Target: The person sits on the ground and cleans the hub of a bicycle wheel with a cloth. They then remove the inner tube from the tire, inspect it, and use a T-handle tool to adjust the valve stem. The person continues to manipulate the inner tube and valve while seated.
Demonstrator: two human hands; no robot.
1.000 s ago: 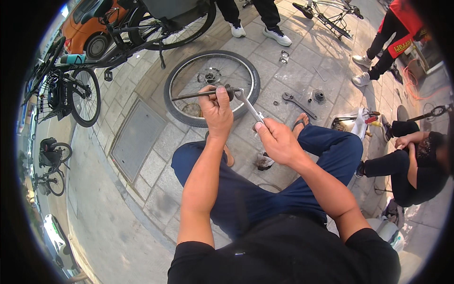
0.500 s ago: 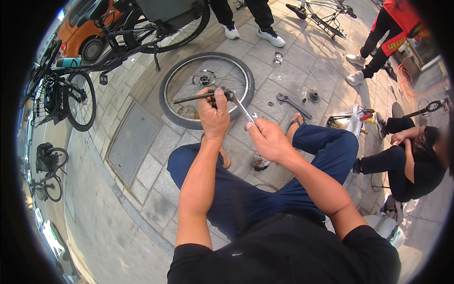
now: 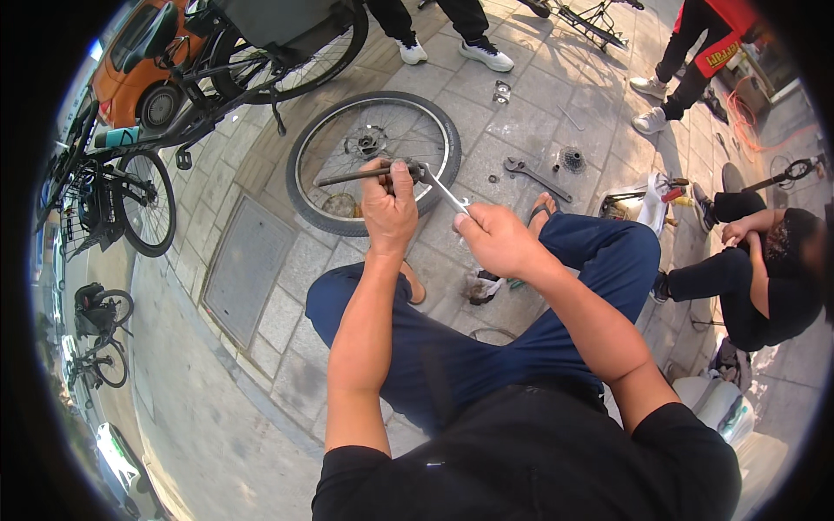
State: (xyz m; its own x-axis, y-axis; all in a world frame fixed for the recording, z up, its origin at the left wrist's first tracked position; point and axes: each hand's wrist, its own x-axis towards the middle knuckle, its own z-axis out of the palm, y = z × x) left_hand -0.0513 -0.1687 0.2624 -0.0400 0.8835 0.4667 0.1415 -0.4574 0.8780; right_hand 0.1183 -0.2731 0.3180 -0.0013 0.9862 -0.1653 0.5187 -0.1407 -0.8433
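Note:
In front of me my left hand (image 3: 390,213) is closed around a long dark metal rod (image 3: 343,178), which sticks out to the left of my fist. At its right end is a thicker fitting, partly hidden by my fingers. A silver wrench (image 3: 445,193) is gripped by my right hand (image 3: 499,239), its far end against that fitting. Both hands are raised over the near edge of a bicycle wheel (image 3: 293,174) lying flat on the paving. Beyond my right hand lie a large adjustable wrench (image 3: 539,180) and a sprocket cassette (image 3: 572,159).
An open container of tools (image 3: 638,207) stands to the right, near a seated person (image 3: 738,282). Two people stand farther off. A bicycle with a basket (image 3: 143,187) is at left, beyond a metal ground cover (image 3: 249,267). A crumpled dirty rag (image 3: 482,286) lies between my legs.
My right hand has shifted slightly right and up, still gripping the wrench. The left hand keeps its hold on the rod. The surrounding view has turned slightly.

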